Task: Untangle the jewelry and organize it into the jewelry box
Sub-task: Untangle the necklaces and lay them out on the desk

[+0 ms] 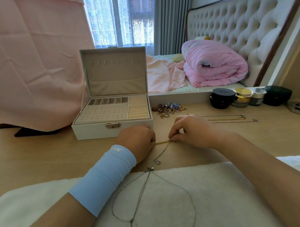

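Two ends of a short gold chain point(163, 142) are held on the wooden table point(43, 155), on the near side of the open white jewelry box point(110, 114). The right hand point(190, 132) pinches one end between thumb and fingertips. The left hand point(136, 140) has its fingers curled round the other. Tangled silver necklaces point(150, 192) trail nearer across a white cloth point(220, 188). Small trinkets point(170, 108) are heaped right of the box.

Left hand point(138, 142), right hand point(190, 132) pinch gold chain point(163, 142); jewelry box point(111, 131) open.
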`<state>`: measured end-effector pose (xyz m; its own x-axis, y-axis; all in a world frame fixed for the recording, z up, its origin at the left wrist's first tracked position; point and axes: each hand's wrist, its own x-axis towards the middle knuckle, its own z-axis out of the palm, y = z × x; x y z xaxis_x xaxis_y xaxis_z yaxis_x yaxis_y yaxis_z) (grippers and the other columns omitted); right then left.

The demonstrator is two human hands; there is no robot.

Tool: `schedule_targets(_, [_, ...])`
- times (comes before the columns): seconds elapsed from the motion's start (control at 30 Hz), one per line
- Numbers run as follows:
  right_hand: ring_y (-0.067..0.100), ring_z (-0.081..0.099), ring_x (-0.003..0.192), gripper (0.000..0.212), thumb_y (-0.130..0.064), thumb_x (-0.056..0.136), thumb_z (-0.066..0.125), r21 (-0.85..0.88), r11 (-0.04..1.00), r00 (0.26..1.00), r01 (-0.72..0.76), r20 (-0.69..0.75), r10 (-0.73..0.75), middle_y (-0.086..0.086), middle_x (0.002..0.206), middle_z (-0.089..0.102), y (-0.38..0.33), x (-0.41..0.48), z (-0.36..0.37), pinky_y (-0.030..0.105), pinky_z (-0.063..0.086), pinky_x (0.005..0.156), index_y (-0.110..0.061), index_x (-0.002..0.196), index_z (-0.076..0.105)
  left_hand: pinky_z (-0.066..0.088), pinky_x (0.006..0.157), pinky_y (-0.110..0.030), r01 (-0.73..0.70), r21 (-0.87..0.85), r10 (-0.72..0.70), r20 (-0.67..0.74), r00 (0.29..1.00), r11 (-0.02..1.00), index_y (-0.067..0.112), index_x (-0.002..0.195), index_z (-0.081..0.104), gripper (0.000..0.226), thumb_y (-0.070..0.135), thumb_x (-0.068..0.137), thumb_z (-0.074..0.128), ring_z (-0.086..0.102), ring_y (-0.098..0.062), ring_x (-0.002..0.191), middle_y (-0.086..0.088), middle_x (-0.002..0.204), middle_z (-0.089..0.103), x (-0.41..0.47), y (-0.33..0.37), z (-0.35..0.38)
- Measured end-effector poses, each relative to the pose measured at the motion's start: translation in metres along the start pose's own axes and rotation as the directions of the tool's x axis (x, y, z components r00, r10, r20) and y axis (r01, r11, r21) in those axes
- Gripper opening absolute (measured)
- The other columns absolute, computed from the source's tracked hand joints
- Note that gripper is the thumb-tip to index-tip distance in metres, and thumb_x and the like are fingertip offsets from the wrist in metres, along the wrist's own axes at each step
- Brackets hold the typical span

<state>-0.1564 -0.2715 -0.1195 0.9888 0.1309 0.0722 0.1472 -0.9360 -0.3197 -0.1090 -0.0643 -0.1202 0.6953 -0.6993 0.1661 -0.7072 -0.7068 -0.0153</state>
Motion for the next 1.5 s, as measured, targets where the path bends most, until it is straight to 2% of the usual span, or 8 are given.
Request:
schedule_targets(0.13, [-0.019, 0.049, 0.079, 0.017, -0.026, 0.090, 0.075, 0.095, 0.995, 0.998, -0.023, -0.056, 0.028, -0.018, 0.092, 0.062, 0.006, -0.002, -0.005, 0.013, 0.032, 0.064, -0.042, 0.087, 0.072, 0.042, 0.070, -0.027, 0.030, -0.058, -0.033, -0.055, 0.998, 0.998, 0.024, 0.100, 0.060, 0.020, 0.035, 0.098, 0.043, 0.051, -0.014, 0.090, 0.007, 0.103, 0.055, -0.004, -0.002, 0.008])
schedule_targets(0.33, [-0.007, 0.052, 0.076, 0.023, -0.027, 0.091, 0.072, 0.129, 0.992, 0.999, 0.006, -0.034, -0.002, -0.024, 0.112, 0.057, 0.003, -0.002, 0.002, 0.018, 0.039, 0.074, -0.046, 0.104, 0.072, 0.047, 0.070, -0.024, 0.151, -0.548, -0.209, -0.045, 0.977, 0.823, 0.022, 0.088, 0.059, 0.011, 0.025, 0.096, 0.051, 0.055, -0.011, 0.076, 0.007, 0.082, 0.060, -0.003, -0.006, 0.005])
schedule_targets(0.47, [-0.005, 0.053, 0.088, 0.014, -0.035, 0.091, 0.072, 0.099, 0.994, 0.999, 0.041, 0.014, -0.043, -0.023, 0.113, 0.059, -0.001, 0.002, 0.008, 0.019, 0.041, 0.080, -0.042, 0.102, 0.075, 0.049, 0.068, -0.018, 0.172, -0.791, -0.279, 0.002, 0.960, 0.587, 0.015, 0.088, 0.061, 0.014, 0.015, 0.097, 0.051, 0.064, -0.011, 0.076, 0.007, 0.081, 0.070, -0.001, -0.001, 0.004])
schedule_targets(0.6, [-0.003, 0.051, 0.082, 0.010, -0.035, 0.095, 0.066, 0.132, 0.991, 0.999, -0.024, -0.024, 0.028, -0.022, 0.103, 0.059, 0.005, 0.003, 0.009, 0.027, 0.041, 0.079, -0.043, 0.089, 0.067, 0.054, 0.081, -0.037, 0.143, -0.958, -0.277, 0.071, 0.958, 0.250, 0.010, 0.089, 0.057, 0.016, 0.009, 0.100, 0.045, 0.068, -0.018, 0.075, -0.003, 0.077, 0.072, -0.001, 0.003, 0.002])
schedule_targets(0.77, [0.010, 0.062, 0.092, 0.026, -0.017, 0.094, 0.064, 0.439, 0.899, 0.996, 0.015, -0.089, 0.027, -0.014, 0.108, 0.066, -0.002, 0.003, 0.007, 0.027, 0.048, 0.080, -0.039, 0.108, 0.069, 0.049, 0.066, -0.035, 0.133, -0.991, -0.230, 0.129, 0.965, -0.001, 0.010, 0.089, 0.051, 0.018, 0.008, 0.103, 0.039, 0.060, -0.022, 0.057, -0.007, 0.078, 0.071, -0.002, 0.003, -0.007])
schedule_targets(1.1, [0.012, 0.068, 0.083, 0.013, -0.012, 0.100, 0.060, 0.759, 0.643, 0.973, 0.097, -0.209, 0.100, 0.010, 0.092, 0.076, -0.013, 0.005, 0.003, 0.021, 0.053, 0.080, -0.011, 0.093, 0.071, 0.024, 0.040, -0.018, 0.045, -0.991, -0.234, 0.016, 0.972, 0.123, 0.011, 0.084, 0.051, 0.020, 0.006, 0.101, 0.042, 0.032, -0.012, 0.042, 0.001, 0.057, 0.041, 0.000, -0.002, -0.026])
schedule_targets(1.33, [0.008, 0.060, 0.071, 0.016, -0.005, 0.097, 0.063, 0.713, 0.699, 0.981, 0.057, -0.172, 0.095, -0.001, 0.079, 0.064, -0.001, 0.005, -0.002, 0.021, 0.053, 0.072, -0.014, 0.106, 0.073, 0.036, 0.052, -0.021, -0.008, -0.871, -0.266, -0.159, 0.951, 0.491, 0.011, 0.089, 0.058, 0.013, 0.016, 0.098, 0.050, 0.038, -0.009, 0.051, 0.005, 0.061, 0.045, 0.001, -0.011, -0.021])
schedule_targets(1.5, [0.006, 0.064, 0.080, 0.028, 0.005, 0.090, 0.069, 0.648, 0.762, 0.994, -0.002, -0.078, 0.070, 0.005, 0.093, 0.072, 0.003, 0.001, -0.005, 0.021, 0.054, 0.080, -0.016, 0.107, 0.075, 0.037, 0.050, -0.020, -0.008, -0.865, -0.307, -0.186, 0.933, 0.501, 0.015, 0.088, 0.058, 0.014, 0.016, 0.098, 0.049, 0.039, -0.008, 0.052, 0.005, 0.062, 0.046, 0.002, -0.012, -0.023])
